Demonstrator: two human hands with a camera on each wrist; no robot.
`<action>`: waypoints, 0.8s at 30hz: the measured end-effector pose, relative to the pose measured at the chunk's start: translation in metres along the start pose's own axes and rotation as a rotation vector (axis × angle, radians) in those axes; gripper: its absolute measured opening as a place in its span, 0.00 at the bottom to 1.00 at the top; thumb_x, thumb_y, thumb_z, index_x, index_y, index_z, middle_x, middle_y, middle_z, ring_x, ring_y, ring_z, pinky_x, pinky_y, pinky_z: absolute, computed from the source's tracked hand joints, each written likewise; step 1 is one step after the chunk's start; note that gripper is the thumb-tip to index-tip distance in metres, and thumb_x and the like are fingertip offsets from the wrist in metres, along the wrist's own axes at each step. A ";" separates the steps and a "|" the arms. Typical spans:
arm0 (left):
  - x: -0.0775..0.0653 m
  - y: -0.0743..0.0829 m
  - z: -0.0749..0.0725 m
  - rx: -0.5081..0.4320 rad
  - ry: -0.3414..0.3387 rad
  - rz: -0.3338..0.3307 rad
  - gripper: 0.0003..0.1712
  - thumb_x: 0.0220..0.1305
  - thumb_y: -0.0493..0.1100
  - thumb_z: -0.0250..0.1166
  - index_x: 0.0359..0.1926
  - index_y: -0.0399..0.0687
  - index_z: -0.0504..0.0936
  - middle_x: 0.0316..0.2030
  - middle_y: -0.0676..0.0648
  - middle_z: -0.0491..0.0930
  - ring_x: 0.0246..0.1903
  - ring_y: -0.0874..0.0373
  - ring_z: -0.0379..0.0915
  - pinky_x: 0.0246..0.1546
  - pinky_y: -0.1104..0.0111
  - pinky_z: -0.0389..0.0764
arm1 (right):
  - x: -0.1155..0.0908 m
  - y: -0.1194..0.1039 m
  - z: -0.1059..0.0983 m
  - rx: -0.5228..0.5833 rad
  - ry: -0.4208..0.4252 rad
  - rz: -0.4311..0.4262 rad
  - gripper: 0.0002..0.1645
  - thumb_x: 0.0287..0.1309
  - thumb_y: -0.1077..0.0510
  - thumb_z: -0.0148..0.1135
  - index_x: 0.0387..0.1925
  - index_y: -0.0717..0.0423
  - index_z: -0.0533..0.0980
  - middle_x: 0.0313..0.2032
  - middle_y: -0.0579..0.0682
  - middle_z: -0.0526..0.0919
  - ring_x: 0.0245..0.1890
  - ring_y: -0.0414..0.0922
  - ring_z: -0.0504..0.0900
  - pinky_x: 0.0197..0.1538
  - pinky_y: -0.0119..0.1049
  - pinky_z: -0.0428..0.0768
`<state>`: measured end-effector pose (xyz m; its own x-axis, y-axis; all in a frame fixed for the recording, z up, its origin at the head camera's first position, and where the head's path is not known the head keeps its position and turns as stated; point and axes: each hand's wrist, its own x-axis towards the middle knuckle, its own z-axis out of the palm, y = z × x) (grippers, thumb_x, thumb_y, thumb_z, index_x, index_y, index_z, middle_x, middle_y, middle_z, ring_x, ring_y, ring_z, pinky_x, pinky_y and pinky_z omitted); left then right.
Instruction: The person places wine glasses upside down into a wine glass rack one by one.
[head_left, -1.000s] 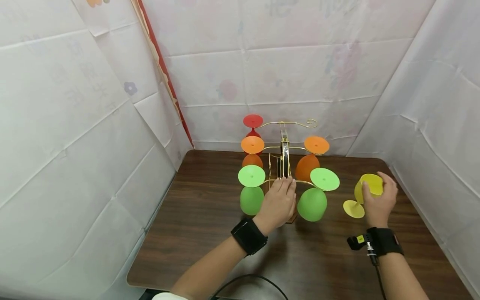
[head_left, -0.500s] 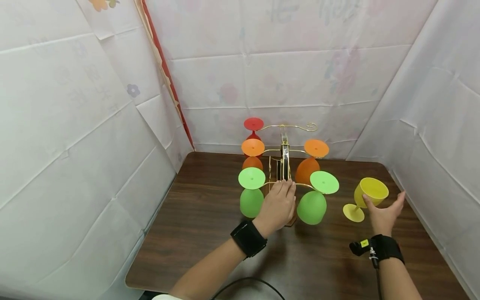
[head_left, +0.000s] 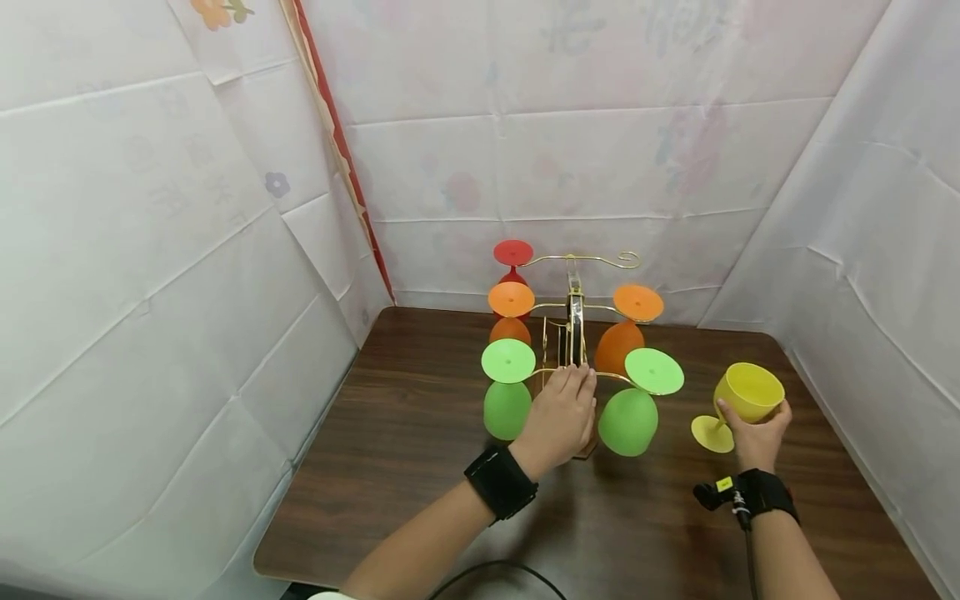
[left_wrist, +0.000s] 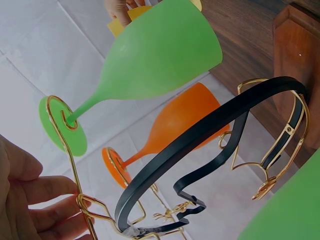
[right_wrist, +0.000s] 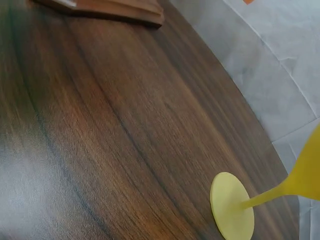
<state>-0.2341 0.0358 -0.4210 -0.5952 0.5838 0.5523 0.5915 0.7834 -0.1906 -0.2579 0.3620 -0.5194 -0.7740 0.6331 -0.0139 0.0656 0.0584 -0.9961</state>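
Observation:
My right hand (head_left: 759, 437) grips the bowl of a yellow goblet (head_left: 742, 404) on the right side of the table, thumb on its left. The goblet's round foot and stem (right_wrist: 267, 196) show in the right wrist view; whether the foot touches the table I cannot tell. My left hand (head_left: 558, 417) rests with extended fingers on a gold wire rack with a black curved frame (left_wrist: 180, 137). From its arms hang upside down two green goblets (head_left: 628, 422), two orange goblets (head_left: 618, 348) and a red goblet (head_left: 513, 252). The back right arm (head_left: 626, 260) is bare.
The rack's wooden base (right_wrist: 110, 12) stands on the dark wood table (head_left: 405, 400). White sheeting (head_left: 600, 167) encloses the back and sides. A black cable (head_left: 498, 565) loops at the near edge.
My right hand spreads its fingers away from the yellow goblet half a second ago, then grips it again lower on the bowl. The left hand stays on the rack.

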 end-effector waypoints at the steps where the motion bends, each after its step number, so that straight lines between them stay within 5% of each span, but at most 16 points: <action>1: 0.000 0.000 0.000 -0.002 -0.002 0.002 0.22 0.68 0.47 0.53 0.58 0.41 0.76 0.55 0.45 0.77 0.56 0.55 0.71 0.63 0.65 0.65 | 0.001 0.001 0.001 0.008 0.014 -0.008 0.56 0.49 0.56 0.71 0.70 0.39 0.44 0.63 0.46 0.55 0.64 0.46 0.57 0.68 0.40 0.56; 7: 0.000 0.000 -0.001 0.001 0.015 0.009 0.22 0.68 0.47 0.53 0.57 0.41 0.77 0.54 0.45 0.77 0.55 0.54 0.71 0.62 0.65 0.66 | 0.004 0.003 0.007 0.028 0.065 -0.030 0.52 0.48 0.58 0.71 0.68 0.43 0.49 0.60 0.43 0.58 0.62 0.45 0.59 0.67 0.38 0.59; 24: 0.000 0.000 -0.001 -0.012 0.012 -0.007 0.22 0.68 0.46 0.53 0.58 0.41 0.76 0.54 0.45 0.77 0.55 0.54 0.71 0.62 0.65 0.66 | 0.003 -0.015 0.008 0.018 0.025 -0.075 0.51 0.49 0.58 0.71 0.68 0.43 0.50 0.61 0.44 0.59 0.63 0.45 0.59 0.66 0.37 0.59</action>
<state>-0.2334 0.0359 -0.4204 -0.5928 0.5752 0.5637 0.5937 0.7850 -0.1766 -0.2666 0.3571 -0.5050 -0.7603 0.6465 0.0628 -0.0032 0.0928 -0.9957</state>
